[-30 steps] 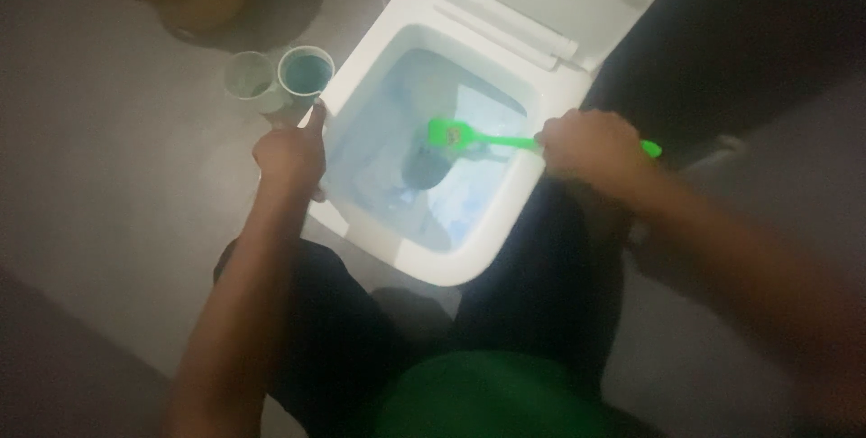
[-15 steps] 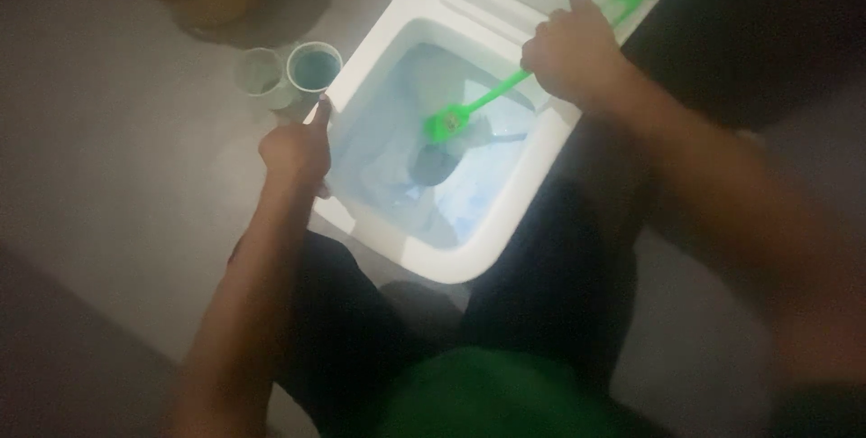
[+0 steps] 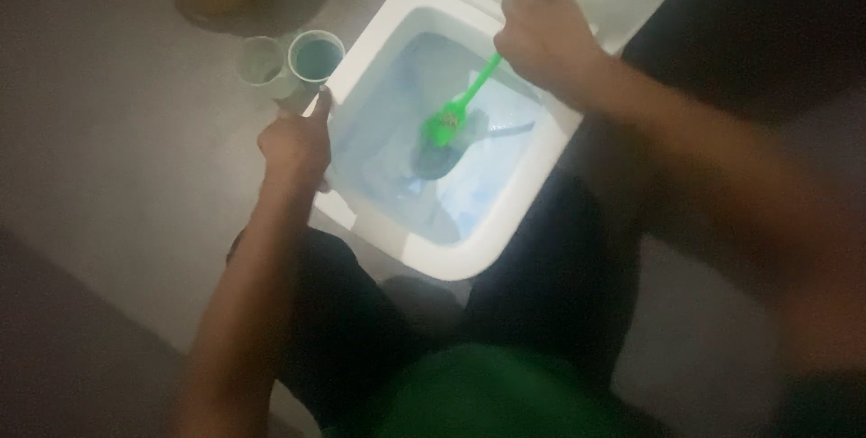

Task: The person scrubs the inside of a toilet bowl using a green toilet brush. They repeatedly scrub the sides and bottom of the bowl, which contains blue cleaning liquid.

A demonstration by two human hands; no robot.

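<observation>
Right hand (image 3: 544, 38) closed around the handle of a green brush (image 3: 469, 95), above the back edge of the white toilet bowl (image 3: 532, 187); brush head down in the middle of the bowl, probably touching the blue-tinted inner wall, though blur hides the contact. Left hand (image 3: 296, 145) curled on the bowl's left rim, grip unclear. Two cups (image 3: 290, 61) on the floor just beside that rim.

Dim light falls on a plain grey floor (image 3: 117, 158). Two small cups (image 3: 290, 64) stand at upper left. Dark shadow fills the upper right.
</observation>
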